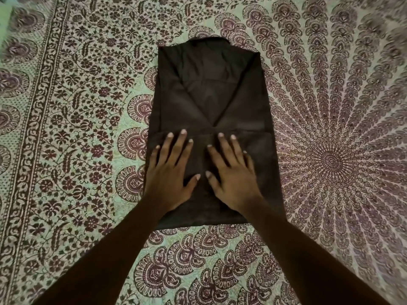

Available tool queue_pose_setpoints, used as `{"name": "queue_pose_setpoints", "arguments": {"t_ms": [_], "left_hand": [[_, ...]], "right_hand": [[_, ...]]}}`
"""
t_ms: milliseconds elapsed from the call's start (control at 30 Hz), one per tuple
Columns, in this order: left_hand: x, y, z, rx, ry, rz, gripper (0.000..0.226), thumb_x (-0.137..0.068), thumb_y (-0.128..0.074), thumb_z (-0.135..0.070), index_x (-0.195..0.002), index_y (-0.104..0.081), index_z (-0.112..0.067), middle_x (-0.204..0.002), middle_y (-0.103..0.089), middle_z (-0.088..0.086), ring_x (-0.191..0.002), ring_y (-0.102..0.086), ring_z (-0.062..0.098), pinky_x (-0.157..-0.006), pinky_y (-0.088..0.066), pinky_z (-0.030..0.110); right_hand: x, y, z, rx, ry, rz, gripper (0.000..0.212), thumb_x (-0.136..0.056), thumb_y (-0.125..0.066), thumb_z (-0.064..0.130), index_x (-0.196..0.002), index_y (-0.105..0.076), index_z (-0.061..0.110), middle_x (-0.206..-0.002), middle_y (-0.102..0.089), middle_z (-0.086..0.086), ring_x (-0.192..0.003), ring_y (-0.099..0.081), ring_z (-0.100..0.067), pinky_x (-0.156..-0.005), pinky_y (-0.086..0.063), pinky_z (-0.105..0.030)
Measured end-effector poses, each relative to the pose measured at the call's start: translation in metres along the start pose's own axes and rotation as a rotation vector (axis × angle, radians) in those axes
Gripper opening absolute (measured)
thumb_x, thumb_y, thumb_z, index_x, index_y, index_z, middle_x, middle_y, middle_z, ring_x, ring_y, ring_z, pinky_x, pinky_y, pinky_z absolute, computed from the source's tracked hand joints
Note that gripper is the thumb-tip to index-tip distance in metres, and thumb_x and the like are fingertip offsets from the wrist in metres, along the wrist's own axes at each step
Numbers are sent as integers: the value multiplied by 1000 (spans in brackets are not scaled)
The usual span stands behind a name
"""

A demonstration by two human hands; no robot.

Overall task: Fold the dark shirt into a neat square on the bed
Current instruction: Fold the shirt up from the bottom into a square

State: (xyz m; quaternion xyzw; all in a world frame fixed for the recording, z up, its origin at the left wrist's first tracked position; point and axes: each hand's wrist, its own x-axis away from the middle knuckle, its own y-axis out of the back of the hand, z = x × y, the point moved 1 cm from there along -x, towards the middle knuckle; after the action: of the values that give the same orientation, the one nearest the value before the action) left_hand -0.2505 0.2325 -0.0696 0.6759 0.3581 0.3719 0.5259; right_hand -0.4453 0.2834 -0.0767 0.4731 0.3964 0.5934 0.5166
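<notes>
Single cam here, head-worn, facing fwd and steeply down onto the bedspread (72, 133) from close above (wide-angle, so the edges bow and smear). Left forearm (119, 252) and right forearm (301, 252) run up from the bottom corners, so the viewpoint's right behind them.

You are looking down at the bed (198, 260), which is showing only its printed bedspread (88, 128): pale green with maroon flowers and paisleys. A border band (28, 128) is running along its left side, and a large radiating medallion (330, 161) is spreading on the right. The dark shirt (209, 84) is lying flat directly on it, folded into a long rectangle with the collar end pointing away from you.
</notes>
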Motion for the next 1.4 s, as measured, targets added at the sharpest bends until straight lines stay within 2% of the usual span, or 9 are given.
{"name": "queue_pose_setpoints", "arguments": {"t_ms": [167,400,500,633,767,900,1167,1300,1400], "left_hand": [[0,-23,6,-53,68,39,93,-89,-41,-79,-166,-13,-35,-176,0,0,-161,-1,36,-127,-12,58],[14,-4,6,20,50,21,99,-87,-48,-78,-166,-19,-26,-176,7,2,-161,2,35,-126,-16,61],[45,-4,3,-7,28,-21,100,-87,-50,-77,-166,-22,-23,-176,3,9,-161,1,36,-125,-15,60],[67,-26,8,-45,14,79,99,-90,-39,-81,-167,-12,-25,-176,5,6,-162,3,34,-126,-15,60],[66,-29,11,-22,21,107,97,-92,-42,-78,-167,-11,-27,-176,3,3,-162,0,33,-127,-15,58],[91,-21,24,59,-36,87,92,-83,-59,-71,-160,-35,-25,-165,-28,12,-142,-35,43,-108,-33,59],[133,-31,49,66,-201,1,47,-84,-53,-33,-124,-63,-11,-139,-59,14,-127,-53,39,-97,-39,49],[115,-14,43,228,-123,-158,29,-92,-53,-21,-108,-71,-6,-112,-70,14,-105,-61,30,-88,-46,45],[86,20,39,434,36,-212,28,-99,-55,-22,-116,-67,-3,-102,-66,6,-88,-56,14,-83,-46,30]], "right_hand": [[10,-14,-27,114,-53,6,80,-88,-29,89,-159,-12,56,-175,1,3,-161,0,-25,-125,-12,-59],[44,9,-93,49,-410,4,88,-86,-29,90,-161,-2,51,-174,5,-10,-160,3,-39,-124,-10,-68],[62,17,-80,122,-190,-13,87,-90,-34,85,-163,-6,47,-173,11,-15,-159,9,-40,-125,-3,-65],[92,-8,-65,143,239,67,74,-96,-41,76,-161,-21,47,-175,-2,-7,-161,-2,-33,-122,-20,-63],[102,-11,-77,113,83,57,72,-97,-40,74,-161,-24,45,-175,-5,-1,-161,-5,-27,-122,-22,-61],[119,-2,-91,92,95,107,87,-92,-48,76,-164,-26,31,-174,0,-12,-161,-4,-33,-126,-15,-61],[141,-5,-112,139,217,-37,49,-91,-53,41,-128,-68,13,-153,-54,-11,-137,-55,-29,-110,-29,-53],[124,12,-99,-69,154,-219,35,-93,-52,24,-119,-66,7,-121,-71,-12,-110,-66,-29,-97,-39,-45],[99,37,-91,-247,73,-377,26,-96,-50,11,-120,-57,4,-108,-61,-12,-94,-56,-22,-75,-47,-32]]}}
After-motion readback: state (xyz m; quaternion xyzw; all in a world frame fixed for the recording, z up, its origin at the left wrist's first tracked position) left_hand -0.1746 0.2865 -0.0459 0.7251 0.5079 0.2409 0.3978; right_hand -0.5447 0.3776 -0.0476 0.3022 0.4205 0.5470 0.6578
